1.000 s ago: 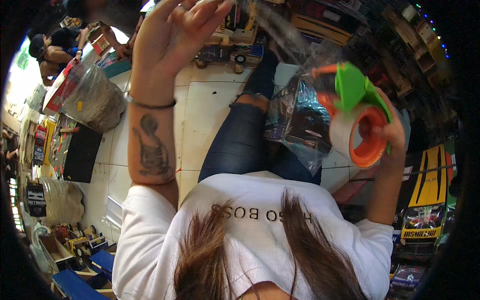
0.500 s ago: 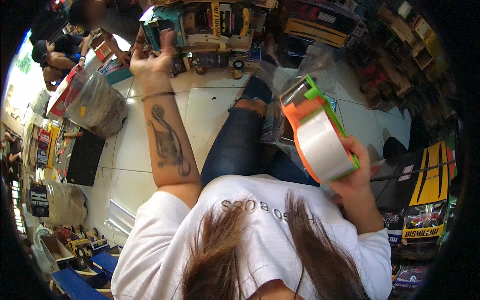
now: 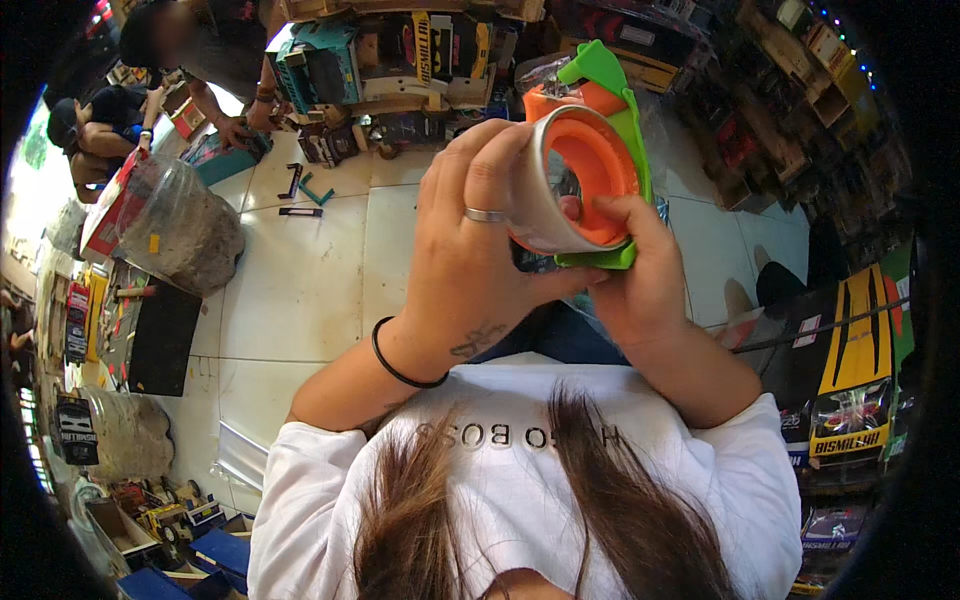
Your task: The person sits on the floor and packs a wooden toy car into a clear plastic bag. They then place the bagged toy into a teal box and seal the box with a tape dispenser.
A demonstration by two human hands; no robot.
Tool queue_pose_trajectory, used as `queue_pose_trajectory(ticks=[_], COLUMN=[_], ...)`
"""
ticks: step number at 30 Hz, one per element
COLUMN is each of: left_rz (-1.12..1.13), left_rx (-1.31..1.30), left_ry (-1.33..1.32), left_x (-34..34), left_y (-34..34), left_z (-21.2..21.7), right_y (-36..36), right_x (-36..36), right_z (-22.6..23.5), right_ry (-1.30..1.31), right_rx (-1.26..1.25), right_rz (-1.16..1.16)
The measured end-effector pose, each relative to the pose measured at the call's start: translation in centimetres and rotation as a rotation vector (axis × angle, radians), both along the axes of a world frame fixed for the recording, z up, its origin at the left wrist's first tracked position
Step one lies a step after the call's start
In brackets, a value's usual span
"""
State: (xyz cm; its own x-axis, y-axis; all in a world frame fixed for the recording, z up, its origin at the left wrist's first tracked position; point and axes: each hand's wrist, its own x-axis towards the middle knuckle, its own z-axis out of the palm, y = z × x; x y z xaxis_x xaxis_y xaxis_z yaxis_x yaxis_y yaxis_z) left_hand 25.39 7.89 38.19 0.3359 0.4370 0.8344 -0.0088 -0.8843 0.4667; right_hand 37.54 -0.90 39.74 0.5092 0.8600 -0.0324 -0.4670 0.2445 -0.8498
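Observation:
An orange and green tape dispenser point(image 3: 636, 135) with a wide roll of tape point(image 3: 538, 225) is held up in front of my chest. My left hand point(image 3: 470, 215), ringed on one finger, is wrapped round the outer side of the roll. Gripping the dispenser's near green end is my right hand point(image 3: 645, 270), its thumb at the orange hub. The dispenser's cutting end points away from me, and the roll's open core faces right. My left fingertips are partly hidden behind the roll.
Three small strips point(image 3: 300, 190), black and teal, lie on the white tiles point(image 3: 290, 260). A plastic-wrapped stump-like block point(image 3: 190, 225) stands at the left. Wooden toy trucks point(image 3: 430, 60) line the far side; a yellow-and-black packaged one point(image 3: 855, 350) is at right. Two people crouch at far left.
My left hand has come back from its outstretched, open pose and taken hold of the tape roll. The dispenser has moved up and left and turned, showing its orange core.

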Motion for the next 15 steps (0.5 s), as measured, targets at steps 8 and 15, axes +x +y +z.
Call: queue_pose_trajectory(ticks=[8,15], left_rz=[-0.274,-0.171], left_rx=[0.156,0.22], left_ry=[0.162,-0.098], left_x=[-0.9,0.6], left_y=[5.2,2.4], left_z=[0.7,1.3], right_y=[0.0,0.1], right_x=[0.5,1.3], right_z=[-0.9,-0.6], right_ry=[-0.122,0.064], right_rx=[0.117,0.206], right_rz=[0.068,-0.013])
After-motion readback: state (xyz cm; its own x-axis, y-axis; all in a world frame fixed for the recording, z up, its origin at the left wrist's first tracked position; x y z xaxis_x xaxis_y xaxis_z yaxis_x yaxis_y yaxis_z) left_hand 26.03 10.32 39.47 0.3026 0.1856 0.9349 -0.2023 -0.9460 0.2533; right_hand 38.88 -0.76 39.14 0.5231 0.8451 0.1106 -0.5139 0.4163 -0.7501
